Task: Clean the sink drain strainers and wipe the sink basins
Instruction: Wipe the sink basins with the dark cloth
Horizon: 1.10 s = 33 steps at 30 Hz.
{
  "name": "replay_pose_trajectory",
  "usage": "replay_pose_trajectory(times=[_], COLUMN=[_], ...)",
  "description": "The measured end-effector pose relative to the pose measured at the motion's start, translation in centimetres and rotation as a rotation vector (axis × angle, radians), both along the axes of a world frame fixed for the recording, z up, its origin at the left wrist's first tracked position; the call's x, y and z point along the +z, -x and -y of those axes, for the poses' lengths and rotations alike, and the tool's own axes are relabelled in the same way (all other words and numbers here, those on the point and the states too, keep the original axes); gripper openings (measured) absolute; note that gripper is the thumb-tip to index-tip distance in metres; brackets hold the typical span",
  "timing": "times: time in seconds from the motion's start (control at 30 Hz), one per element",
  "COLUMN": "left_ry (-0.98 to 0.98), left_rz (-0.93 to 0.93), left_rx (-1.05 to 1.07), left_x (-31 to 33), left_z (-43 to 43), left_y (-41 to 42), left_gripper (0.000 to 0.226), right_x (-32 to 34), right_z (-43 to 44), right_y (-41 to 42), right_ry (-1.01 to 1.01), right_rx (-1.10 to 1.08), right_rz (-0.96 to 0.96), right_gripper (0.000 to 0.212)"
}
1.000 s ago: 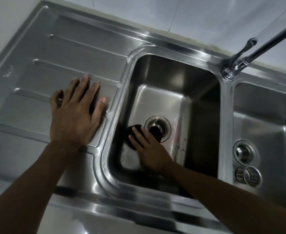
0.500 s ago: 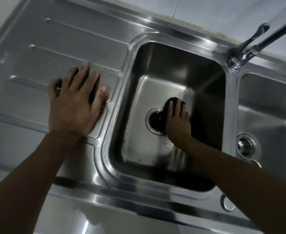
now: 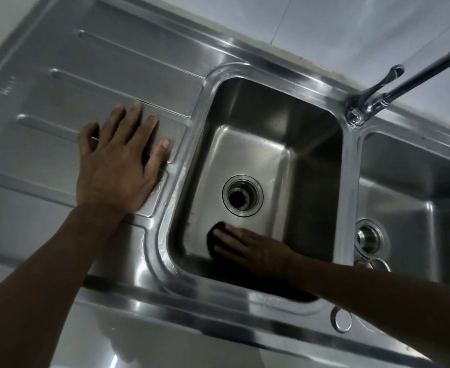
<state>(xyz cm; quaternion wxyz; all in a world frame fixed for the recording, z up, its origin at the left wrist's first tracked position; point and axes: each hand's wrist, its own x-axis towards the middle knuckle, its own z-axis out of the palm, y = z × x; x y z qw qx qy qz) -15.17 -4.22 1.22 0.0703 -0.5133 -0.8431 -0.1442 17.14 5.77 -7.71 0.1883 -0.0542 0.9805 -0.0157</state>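
One gleaming steel basin [image 3: 247, 147], dark pad [image 3: 212, 238] under flat right hand [image 3: 257, 249].

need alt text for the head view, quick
A right hand presses a dark pad on the floor of a steel sink basin, near its open drain. The left hand rests flat on the drainboard.

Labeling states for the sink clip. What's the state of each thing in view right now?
left hand: flat, fingers straight, resting on the draining board
right hand: fingers straight, pressing the pad down
pad: dark, on the basin floor, under the fingers
drain: open hole, no strainer in it
second drain: metal insert seated
tap: no water seen, spout end out of frame
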Motion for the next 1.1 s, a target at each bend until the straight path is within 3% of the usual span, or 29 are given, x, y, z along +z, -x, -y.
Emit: replay_pose_trajectory(times=[0.07, 0.17, 0.27, 0.37, 0.43, 0.53, 0.77, 0.83, 0.93, 1.0, 1.1], left_ry=[0.003, 0.001, 0.003, -0.001, 0.008, 0.009, -0.026, -0.027, -0.036, -0.033, -0.032], left_rz=[0.015, 0.041, 0.038, 0.039, 0.039, 0.032, 0.017, 0.017, 0.013, 0.015, 0.023], left_rx=[0.008, 0.004, 0.003, 0.014, 0.009, 0.003, -0.002, 0.005, 0.004, 0.001, -0.003], left_x=[0.2, 0.3, 0.2, 0.1, 0.2, 0.0, -0.3, -0.5, -0.7, -0.7, -0.8], left_z=[0.0, -0.1, -0.1, 0.1, 0.0, -0.1, -0.1, -0.2, -0.1, -0.1, -0.1], left_y=[-0.1, -0.1, 0.1, -0.1, -0.1, 0.2, 0.2, 0.3, 0.4, 0.4, 0.5], left_gripper=[0.057, 0.057, 0.058, 0.057, 0.057, 0.055, 0.053, 0.055, 0.06, 0.063, 0.064], right_x=[-0.8, -2.3, -3.1, -3.1, -3.2, -2.8, 1.4, 2.1, 2.9, 3.2, 3.2], right_z=[0.4, 0.9, 1.8, 2.1, 2.1, 1.4, -4.0, -5.2, -5.7, -6.1, -7.6], right_y=[1.4, 4.2, 7.0, 9.3, 9.7, 8.5, 3.2, 1.2, -0.7, -0.5, 0.8], right_ry=[0.09, 0.117, 0.104, 0.118, 0.124, 0.102, -0.062, -0.082, -0.182, -0.285, -0.325], right_rx=[0.079, -0.005, -0.236, -0.531, -0.562, -0.369, 0.424, 0.506, 0.341, 0.029, -0.406], right_rz=[-0.006, -0.028, -0.059, -0.064, -0.065, -0.037, 0.14, 0.25, 0.469, 0.549, 0.604], right_gripper=[0.056, 0.06, 0.063, 0.082, 0.091, 0.093, 0.063, 0.063, 0.064, 0.072, 0.1])
